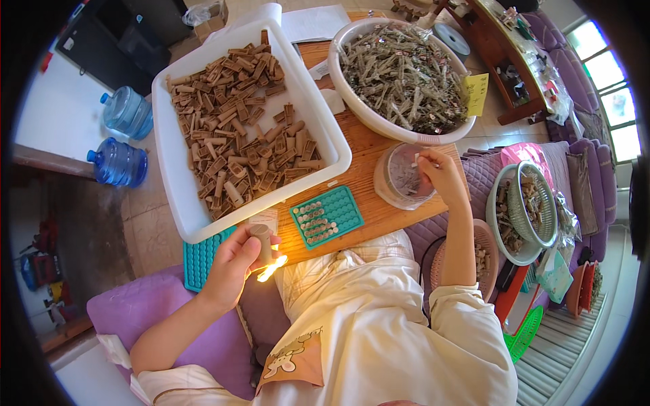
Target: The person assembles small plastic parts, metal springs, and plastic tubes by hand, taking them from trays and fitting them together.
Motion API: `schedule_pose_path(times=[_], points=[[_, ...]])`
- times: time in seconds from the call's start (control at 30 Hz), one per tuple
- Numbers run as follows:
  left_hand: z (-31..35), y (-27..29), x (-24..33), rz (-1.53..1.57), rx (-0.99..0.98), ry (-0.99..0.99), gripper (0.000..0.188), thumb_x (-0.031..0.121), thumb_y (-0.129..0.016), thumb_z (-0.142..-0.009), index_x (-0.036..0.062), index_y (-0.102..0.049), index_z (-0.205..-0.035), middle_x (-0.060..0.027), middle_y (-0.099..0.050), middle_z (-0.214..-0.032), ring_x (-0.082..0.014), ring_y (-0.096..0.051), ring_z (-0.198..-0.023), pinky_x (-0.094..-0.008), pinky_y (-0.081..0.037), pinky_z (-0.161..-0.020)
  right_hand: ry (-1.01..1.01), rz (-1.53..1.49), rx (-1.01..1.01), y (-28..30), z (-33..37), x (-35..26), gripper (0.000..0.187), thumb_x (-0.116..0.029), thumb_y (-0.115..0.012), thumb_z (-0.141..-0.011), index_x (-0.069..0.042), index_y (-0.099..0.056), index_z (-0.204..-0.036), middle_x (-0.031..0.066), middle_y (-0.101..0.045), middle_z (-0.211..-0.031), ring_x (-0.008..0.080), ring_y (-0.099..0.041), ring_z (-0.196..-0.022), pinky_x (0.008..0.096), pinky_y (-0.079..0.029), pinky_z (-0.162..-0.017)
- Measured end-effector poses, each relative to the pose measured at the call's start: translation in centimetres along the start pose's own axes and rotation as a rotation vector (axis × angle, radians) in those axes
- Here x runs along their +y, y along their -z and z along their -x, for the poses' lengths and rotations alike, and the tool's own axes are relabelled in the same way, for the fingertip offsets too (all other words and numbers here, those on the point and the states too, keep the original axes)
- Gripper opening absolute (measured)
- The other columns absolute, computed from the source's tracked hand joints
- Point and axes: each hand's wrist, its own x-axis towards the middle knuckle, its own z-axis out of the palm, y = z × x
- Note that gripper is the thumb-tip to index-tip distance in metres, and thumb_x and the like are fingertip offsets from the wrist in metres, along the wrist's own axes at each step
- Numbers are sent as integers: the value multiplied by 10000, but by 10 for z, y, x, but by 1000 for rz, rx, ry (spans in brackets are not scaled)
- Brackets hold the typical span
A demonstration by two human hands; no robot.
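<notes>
Upright between the fingers of my left hand (pixel 237 260) is a brown tube-shaped plastic piece (pixel 261 238), held above the table's near edge. My right hand (pixel 441 177) reaches over the rim of a clear round tub (pixel 386 193), fingertips pinched around a small white piece (pixel 416 161). The small pale things inside the tub are hard to make out. Between my hands lies a teal compartment tray (pixel 347 206), with rows of small round whitish pieces in part of it. Beyond it, a large white bin (pixel 340 145) holds many brown plastic pieces like the held one.
A pale basin (pixel 338 71) heaped with clear, glittery strips stands at the far right of the wooden table (pixel 365 145). Another teal tray (pixel 196 260) rests by my left forearm. Baskets of parts (pixel 497 216) sit on the sofa at right. Blue water jugs (pixel 122 162) stand at left.
</notes>
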Motion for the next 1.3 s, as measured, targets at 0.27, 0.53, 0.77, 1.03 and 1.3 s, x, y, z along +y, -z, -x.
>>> schedule_pose_path(times=[0.27,0.53,0.77,1.03,1.3], points=[[2,0,2,194,38,161,324,303,-419,-892,31,-470,-1061,-99,-565,-986,-185,-596,-834,-300,-502,-720,-49,-129,33,-2,4,2,84,-100,-490,-841,-40,-498,-899,61,-598,-762,49,-494,-455,156,-381,-385],[0,-2,3,327,95,331,361,322,-395,-899,11,-492,-1054,-100,-587,-940,-179,-604,-820,-247,-527,-635,71,-1209,-19,-19,9,-8,127,-50,-417,-882,26,-503,-939,114,-575,-826,81,-549,-606,163,-499,-524],[-1,3,6,258,45,302,344,341,-420,-888,48,-503,-1048,-70,-584,-949,-172,-584,-860,-262,-478,-671,84,-790,61,-71,28,-46,136,-15,-469,-843,2,-562,-941,49,-568,-849,71,-542,-692,188,-494,-562],[1,3,5,-81,-102,149,361,306,-412,-898,33,-435,-1132,-88,-565,-999,-196,-596,-860,-278,-499,-685,421,-161,-325,-151,75,-92,198,75,-550,-729,-11,-618,-894,60,-559,-825,119,-551,-731,234,-459,-623],[5,0,13,-68,-215,155,371,337,-396,-902,19,-478,-1074,-73,-566,-975,-141,-568,-904,-245,-486,-692,1003,55,-218,-163,79,-94,307,83,-604,-628,-12,-565,-917,101,-576,-817,237,-584,-686,291,-491,-589]])
